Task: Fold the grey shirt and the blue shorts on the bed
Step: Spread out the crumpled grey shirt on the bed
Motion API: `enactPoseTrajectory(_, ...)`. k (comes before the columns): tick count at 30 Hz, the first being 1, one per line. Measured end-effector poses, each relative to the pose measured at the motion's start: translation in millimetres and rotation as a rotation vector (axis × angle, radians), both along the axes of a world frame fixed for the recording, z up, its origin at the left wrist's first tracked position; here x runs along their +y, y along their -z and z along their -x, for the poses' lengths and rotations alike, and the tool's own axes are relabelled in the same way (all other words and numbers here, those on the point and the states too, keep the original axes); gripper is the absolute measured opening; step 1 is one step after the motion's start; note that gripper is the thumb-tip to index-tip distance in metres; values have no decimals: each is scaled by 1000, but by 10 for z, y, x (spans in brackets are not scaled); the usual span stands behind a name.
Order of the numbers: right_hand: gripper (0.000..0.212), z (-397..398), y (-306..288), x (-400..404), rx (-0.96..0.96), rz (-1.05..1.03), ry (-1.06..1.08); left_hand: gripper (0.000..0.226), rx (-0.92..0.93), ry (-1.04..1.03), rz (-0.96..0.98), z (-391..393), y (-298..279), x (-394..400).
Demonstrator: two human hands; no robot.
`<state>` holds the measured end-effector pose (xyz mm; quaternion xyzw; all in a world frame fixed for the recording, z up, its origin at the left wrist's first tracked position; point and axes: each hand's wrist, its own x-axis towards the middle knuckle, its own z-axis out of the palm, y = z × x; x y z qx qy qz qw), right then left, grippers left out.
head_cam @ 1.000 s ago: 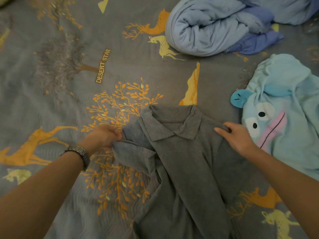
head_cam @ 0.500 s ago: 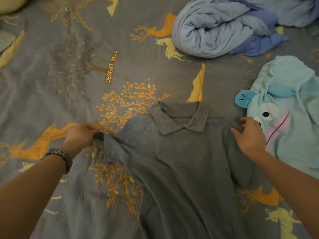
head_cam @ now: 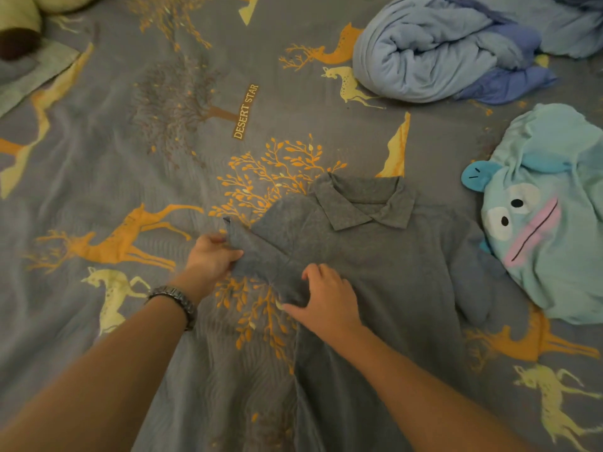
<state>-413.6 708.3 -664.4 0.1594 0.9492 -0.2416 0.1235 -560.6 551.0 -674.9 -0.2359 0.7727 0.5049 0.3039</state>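
The grey shirt, a collared polo, lies spread face up on the bed with its collar pointing away from me. My left hand, with a watch on the wrist, pinches the end of the shirt's left sleeve. My right hand rests on the shirt beside the sleeve seam, fingers curled into the cloth at the lower edge of that sleeve. The right sleeve lies flat near the light blue garment. No blue shorts are clearly recognisable; a bundle of blue fabric lies at the far right.
The bed sheet is grey with orange deer and trees. A light blue garment with a cartoon face lies at the right, touching the shirt's sleeve. A pale pillow or plush sits in the far left corner.
My right hand left the shirt's right shoulder and crossed to the left sleeve. My left hand moved inward with the sleeve end. The shirt now lies flatter and more spread.
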Motion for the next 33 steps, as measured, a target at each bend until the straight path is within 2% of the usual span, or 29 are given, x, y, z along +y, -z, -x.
enactPoseTrajectory(3,53,-42,63,-263,-146,-116,-25,34,12,-9,81,-95,-12,-297)
enactPoseTrajectory(5,46,-97,93,-340,-210,-158,-44,34,-66,-1,125,-160,4,-498)
enactPoseTrajectory(9,39,-176,134,-391,-207,-175,-70,33,-216,-49,7,-343,69,-568)
enactPoseTrajectory(13,48,-349,131,-445,-137,-312,2,22,-78,15,-73,-502,222,-522)
enactPoseTrajectory(16,43,-564,125,-462,-122,-248,89,31,19,-57,-119,-596,255,-519)
enactPoseTrajectory(19,39,-784,110,-433,-62,-211,137,28,181,-162,7,-734,201,-467)
enactPoseTrajectory(21,38,-936,61,-379,-61,-170,161,22,256,-94,129,-931,39,-366)
enactPoseTrajectory(23,38,-1094,-13,-275,-83,-146,193,19,282,33,139,-1217,-128,-236)
enactPoseTrajectory(27,36,-1558,-125,35,-142,-131,382,28,187,195,91,-1881,-280,-45)
enactPoseTrajectory(33,34,-2595,-97,552,-229,-47,759,52,34,438,155,-2705,-266,-6)
